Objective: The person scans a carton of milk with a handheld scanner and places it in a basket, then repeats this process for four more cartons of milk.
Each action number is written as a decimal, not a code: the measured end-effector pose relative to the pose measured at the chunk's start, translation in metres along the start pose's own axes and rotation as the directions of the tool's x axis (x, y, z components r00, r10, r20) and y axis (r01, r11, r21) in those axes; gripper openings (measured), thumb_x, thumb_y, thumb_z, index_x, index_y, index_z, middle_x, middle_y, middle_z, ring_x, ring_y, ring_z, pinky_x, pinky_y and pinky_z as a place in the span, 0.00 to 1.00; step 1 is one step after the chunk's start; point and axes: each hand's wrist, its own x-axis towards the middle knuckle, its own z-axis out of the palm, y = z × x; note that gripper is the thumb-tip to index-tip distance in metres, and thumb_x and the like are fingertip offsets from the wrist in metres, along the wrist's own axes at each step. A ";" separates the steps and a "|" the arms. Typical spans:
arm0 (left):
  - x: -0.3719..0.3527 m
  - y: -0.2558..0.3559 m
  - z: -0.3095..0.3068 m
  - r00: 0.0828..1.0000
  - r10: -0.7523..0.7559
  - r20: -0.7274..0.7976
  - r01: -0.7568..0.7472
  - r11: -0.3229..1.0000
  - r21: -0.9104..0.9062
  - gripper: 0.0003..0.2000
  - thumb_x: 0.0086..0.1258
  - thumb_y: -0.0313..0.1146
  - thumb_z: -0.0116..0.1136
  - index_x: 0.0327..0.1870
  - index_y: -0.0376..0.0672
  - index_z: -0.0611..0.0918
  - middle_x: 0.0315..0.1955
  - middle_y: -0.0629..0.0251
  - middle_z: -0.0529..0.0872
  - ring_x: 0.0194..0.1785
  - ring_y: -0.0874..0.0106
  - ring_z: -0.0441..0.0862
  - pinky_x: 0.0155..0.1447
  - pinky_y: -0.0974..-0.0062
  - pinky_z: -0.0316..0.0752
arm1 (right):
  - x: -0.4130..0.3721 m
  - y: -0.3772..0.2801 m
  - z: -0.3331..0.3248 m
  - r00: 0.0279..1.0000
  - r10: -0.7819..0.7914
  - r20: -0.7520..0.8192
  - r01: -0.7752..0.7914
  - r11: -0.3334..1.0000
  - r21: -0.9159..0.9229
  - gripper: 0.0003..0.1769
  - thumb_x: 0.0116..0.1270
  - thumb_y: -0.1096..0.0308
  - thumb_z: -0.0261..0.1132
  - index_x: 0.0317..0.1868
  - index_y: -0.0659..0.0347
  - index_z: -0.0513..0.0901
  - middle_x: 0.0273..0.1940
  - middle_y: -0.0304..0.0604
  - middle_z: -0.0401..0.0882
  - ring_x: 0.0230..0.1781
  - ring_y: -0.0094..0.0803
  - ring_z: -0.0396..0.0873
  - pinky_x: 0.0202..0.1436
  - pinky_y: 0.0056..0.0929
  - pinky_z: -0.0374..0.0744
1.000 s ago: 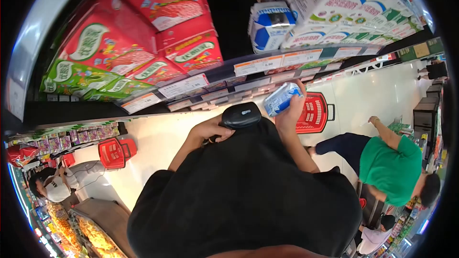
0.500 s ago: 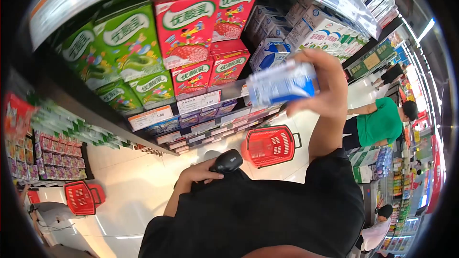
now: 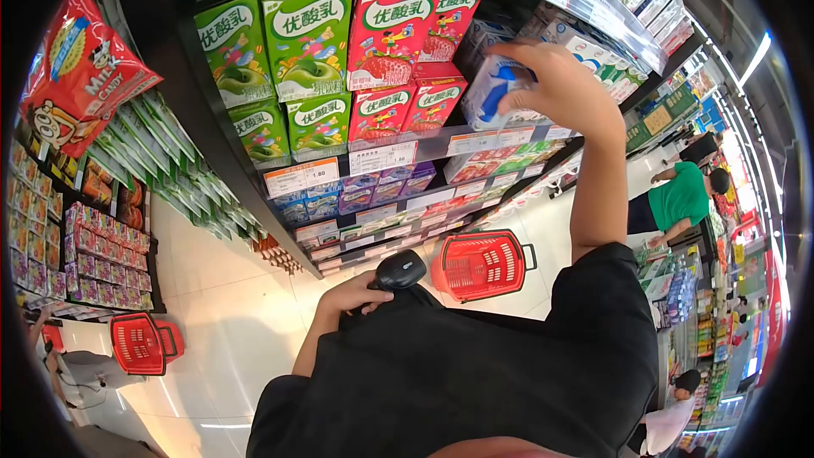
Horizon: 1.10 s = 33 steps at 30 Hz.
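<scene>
My right hand [image 3: 560,85] is raised to the shelf and grips a blue-and-white milk pack [image 3: 496,92], holding it against the row of like packs above the shelf's price strip [image 3: 475,142]. My left hand [image 3: 352,295] stays low at my waist and holds a black handheld scanner [image 3: 400,270]. Red cartons [image 3: 397,30] and green cartons [image 3: 301,38] of yoghurt drink stand just left of the milk pack.
A red shopping basket [image 3: 481,263] sits on the floor under the shelves, another red basket [image 3: 142,343] at lower left. A person in a green shirt [image 3: 678,199] bends over in the aisle at right. Candy bags [image 3: 80,68] hang at upper left.
My right hand has lifted the milk pack from waist height up to the shelf and pushed it in among the other packs. The view has tilted upward. My left hand kept the scanner low.
</scene>
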 end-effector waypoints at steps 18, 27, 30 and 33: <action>-0.005 -0.007 0.009 1.000 0.025 0.012 -0.025 1.000 -0.002 0.17 0.69 0.38 0.63 0.47 0.35 0.73 0.17 0.71 0.75 0.18 0.82 0.70 0.23 0.80 0.63 | 0.022 0.029 0.060 0.988 0.079 0.131 -0.104 0.976 0.193 0.36 0.51 0.63 0.76 0.62 0.56 0.75 0.50 0.54 0.79 0.49 0.46 0.81 0.52 0.38 0.79; -0.001 -0.009 0.004 0.995 0.027 0.093 -0.024 0.999 -0.032 0.22 0.70 0.31 0.60 0.62 0.35 0.67 0.17 0.70 0.73 0.19 0.80 0.71 0.24 0.79 0.67 | 0.007 0.012 0.085 0.983 -0.024 -0.184 0.051 0.988 0.143 0.43 0.49 0.52 0.77 0.63 0.61 0.72 0.49 0.53 0.80 0.50 0.53 0.79 0.53 0.44 0.76; -0.005 -0.004 0.011 0.999 0.047 0.008 -0.047 0.998 -0.037 0.15 0.69 0.35 0.63 0.47 0.34 0.74 0.17 0.71 0.73 0.18 0.81 0.71 0.23 0.79 0.65 | 0.006 0.004 0.089 0.942 -0.054 -0.331 0.050 0.999 -0.020 0.40 0.50 0.49 0.76 0.60 0.61 0.74 0.46 0.51 0.80 0.49 0.52 0.77 0.53 0.45 0.74; 0.000 -0.003 0.009 0.996 0.056 0.076 -0.055 0.998 -0.014 0.15 0.68 0.35 0.64 0.46 0.35 0.75 0.17 0.71 0.74 0.18 0.81 0.71 0.23 0.79 0.65 | 0.008 -0.002 0.094 0.868 -0.079 -0.491 0.075 0.997 -0.027 0.34 0.52 0.47 0.74 0.54 0.61 0.78 0.46 0.48 0.79 0.51 0.49 0.76 0.55 0.45 0.72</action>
